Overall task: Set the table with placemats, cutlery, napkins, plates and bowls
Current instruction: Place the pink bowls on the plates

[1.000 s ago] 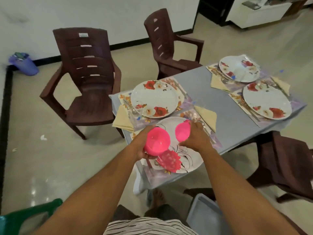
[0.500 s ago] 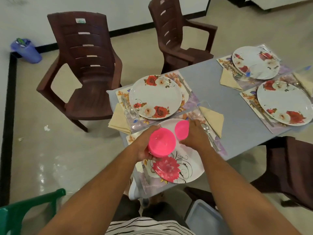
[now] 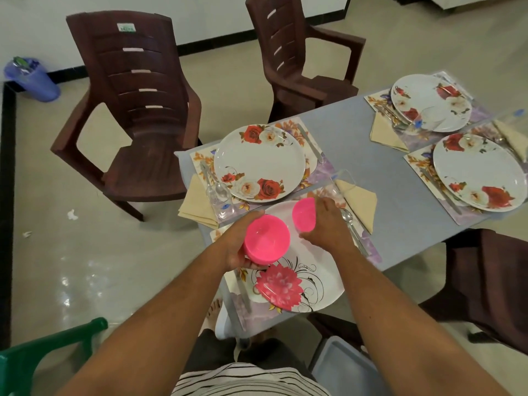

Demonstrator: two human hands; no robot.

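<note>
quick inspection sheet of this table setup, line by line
surface: grey table, four floral placemats laid
job's things: three rose plates, e.g. the near-left one; white plate with pink flower nearest; folded napkins; spoon; stack of pink bowls; single pink bowl tilted over the nearest plate
clutter: paper scraps on the floor
grippers: left hand grips the bowl stack; right hand holds the single bowl
cables: nothing seen
surroundings: brown chairs, green chair, purple bin

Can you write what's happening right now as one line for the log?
left hand: holds pink bowl stack | right hand: holds single pink bowl over near plate | bowl not yet set down
</note>
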